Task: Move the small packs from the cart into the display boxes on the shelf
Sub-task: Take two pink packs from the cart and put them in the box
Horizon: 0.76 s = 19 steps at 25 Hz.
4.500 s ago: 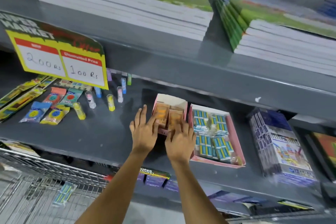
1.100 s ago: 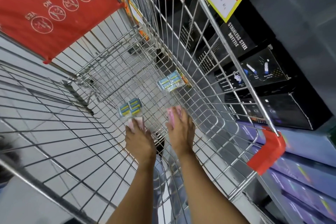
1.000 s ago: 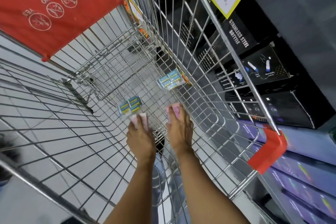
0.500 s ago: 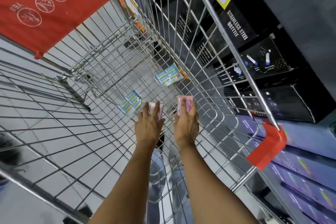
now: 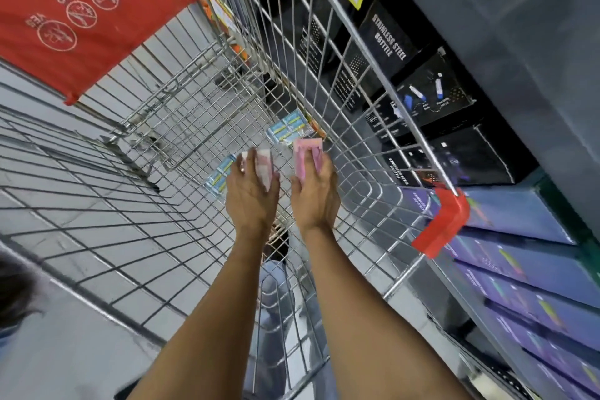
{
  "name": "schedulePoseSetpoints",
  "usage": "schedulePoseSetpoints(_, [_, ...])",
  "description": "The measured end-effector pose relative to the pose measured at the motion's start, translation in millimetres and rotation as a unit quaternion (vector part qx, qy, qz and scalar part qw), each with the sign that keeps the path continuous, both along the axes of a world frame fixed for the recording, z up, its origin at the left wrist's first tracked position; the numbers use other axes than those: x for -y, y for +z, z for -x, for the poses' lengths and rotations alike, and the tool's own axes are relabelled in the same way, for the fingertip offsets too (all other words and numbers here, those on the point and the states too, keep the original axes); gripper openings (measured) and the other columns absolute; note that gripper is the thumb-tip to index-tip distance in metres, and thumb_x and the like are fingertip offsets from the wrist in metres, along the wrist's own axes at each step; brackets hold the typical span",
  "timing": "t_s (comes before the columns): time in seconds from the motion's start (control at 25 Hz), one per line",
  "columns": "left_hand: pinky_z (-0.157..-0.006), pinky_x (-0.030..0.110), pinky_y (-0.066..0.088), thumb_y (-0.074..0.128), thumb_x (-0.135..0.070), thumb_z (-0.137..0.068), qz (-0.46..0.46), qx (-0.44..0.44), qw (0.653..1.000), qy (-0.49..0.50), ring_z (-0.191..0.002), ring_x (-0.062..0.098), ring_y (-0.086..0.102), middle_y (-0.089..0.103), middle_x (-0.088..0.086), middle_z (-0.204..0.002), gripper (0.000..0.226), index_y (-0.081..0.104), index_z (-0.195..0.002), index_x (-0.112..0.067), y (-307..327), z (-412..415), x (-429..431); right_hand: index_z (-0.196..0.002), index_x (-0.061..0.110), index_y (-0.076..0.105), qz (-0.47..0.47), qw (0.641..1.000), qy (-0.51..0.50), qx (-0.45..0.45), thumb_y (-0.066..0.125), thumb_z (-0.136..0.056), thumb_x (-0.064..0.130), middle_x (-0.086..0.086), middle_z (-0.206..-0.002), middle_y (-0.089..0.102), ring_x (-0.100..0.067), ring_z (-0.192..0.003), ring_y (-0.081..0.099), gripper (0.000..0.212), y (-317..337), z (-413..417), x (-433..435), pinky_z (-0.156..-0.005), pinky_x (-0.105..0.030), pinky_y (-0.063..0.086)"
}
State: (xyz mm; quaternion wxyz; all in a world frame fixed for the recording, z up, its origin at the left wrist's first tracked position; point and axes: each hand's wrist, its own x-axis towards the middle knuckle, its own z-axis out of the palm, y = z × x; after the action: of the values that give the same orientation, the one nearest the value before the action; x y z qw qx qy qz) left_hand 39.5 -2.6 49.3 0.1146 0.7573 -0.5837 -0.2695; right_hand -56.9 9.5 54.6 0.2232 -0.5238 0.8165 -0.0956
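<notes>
Both arms reach down into the wire cart (image 5: 136,191), and each hand has a pack in its grip. The left hand (image 5: 251,195) has its fingers curled round a pale pink-and-white pack (image 5: 264,166). The right hand (image 5: 313,195) grips a pink pack (image 5: 306,156) from behind, fingers wrapped over its near face. Taking one in each hand looks like a way to halve the trips to the shelf, and both packs appear to be off the cart floor, though blur makes that hard to confirm.

Two blue packs lie on the cart's wire bottom. One blue pack (image 5: 222,174) sits just left of the left hand, partly hidden by it. The other blue pack (image 5: 289,130) lies farther off, close against the cart's right wall. So the cart is not emptied yet.

The display boxes are not in sight from here. To the right, beyond the cart wall, a shelf (image 5: 506,42) carries black bottle cartons (image 5: 389,36), with purple boxes (image 5: 519,286) stacked lower and nearer. A red child-seat flap (image 5: 74,10) hangs at the cart's far left, and a red corner bumper (image 5: 441,224) caps its near right rim.
</notes>
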Motion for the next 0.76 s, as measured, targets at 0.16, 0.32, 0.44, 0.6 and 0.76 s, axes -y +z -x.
schedulePoseSetpoints(0.16, [-0.082,0.046,0.048,0.062,-0.036,-0.082,0.06,-0.031,0.996,0.059,-0.114,0.035,0.047,0.047,0.017,-0.131,0.061,0.038,-0.133,-0.013,49.4,-2.5,4.7,-0.137,0.018,0.045,0.065,0.998,0.02,-0.001,0.069,-0.084,0.019,-0.018,-0.142,0.041,-0.034,-0.114,0.052,0.058,49.4,-4.3,-0.1,-0.076,-0.041,0.055])
schedulePoseSetpoints(0.32, [-0.085,0.043,0.047,0.064,-0.037,-0.082,0.137,-0.064,0.988,0.029,-0.115,0.033,0.047,0.05,0.017,-0.13,0.06,0.041,-0.132,-0.013,118.1,-4.1,19.9,-0.134,0.015,0.049,0.143,0.988,0.049,-0.001,0.071,-0.081,0.019,-0.02,-0.136,0.047,-0.035,-0.105,0.057,0.057,117.6,-5.8,7.4,-0.074,-0.04,0.056])
schedulePoseSetpoints(0.44, [-0.089,0.045,0.045,0.064,-0.036,-0.082,0.203,-0.072,0.976,0.001,-0.114,0.037,0.048,0.053,0.019,-0.127,0.058,0.046,-0.13,-0.009,170.3,0.1,32.1,-0.131,0.011,0.053,0.198,0.978,0.068,-0.013,0.07,-0.08,0.018,-0.021,-0.135,0.048,-0.039,-0.105,0.058,0.054,170.2,5.0,9.4,-0.071,-0.045,0.058])
schedulePoseSetpoints(0.6, [-0.098,0.044,0.042,0.062,-0.036,-0.084,0.279,-0.101,0.955,-0.023,-0.121,0.036,0.047,0.049,0.02,-0.135,0.055,0.048,-0.129,-0.008,237.2,36.4,44.1,-0.122,0.01,0.061,0.269,0.961,0.029,-0.046,0.077,-0.069,0.015,-0.023,-0.125,0.057,-0.04,-0.095,0.062,0.055,237.7,41.6,5.1,-0.064,-0.042,0.057])
schedulePoseSetpoints(0.76, [-0.097,0.042,0.043,0.063,-0.036,-0.083,0.325,-0.146,0.93,-0.085,-0.13,0.031,0.038,0.032,0.016,-0.148,0.053,0.049,-0.128,-0.011,297.8,103.2,44.0,-0.12,0.011,0.062,0.336,0.937,-0.008,-0.092,0.078,-0.069,0.013,-0.022,-0.12,0.06,-0.04,-0.094,0.062,0.053,292.7,101.9,-10.2,-0.059,-0.044,0.057])
